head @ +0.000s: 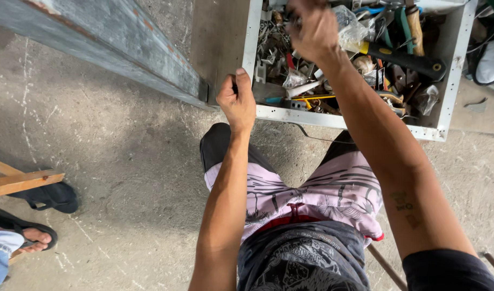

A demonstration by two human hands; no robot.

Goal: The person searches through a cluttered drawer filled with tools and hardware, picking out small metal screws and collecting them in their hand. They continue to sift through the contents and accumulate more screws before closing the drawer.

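White metal tray on the concrete floor holds jumbled tools. Right hand digs among them (grip contents hidden); left hand, fisted on something small and dark, rests by the tray's corner.

Single head view, looking steeply down, close over white tool tray, concrete floor

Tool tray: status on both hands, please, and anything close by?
Left hand fisted at the tool tray edge. Right hand closed among the tools inside. Metal beam just left.
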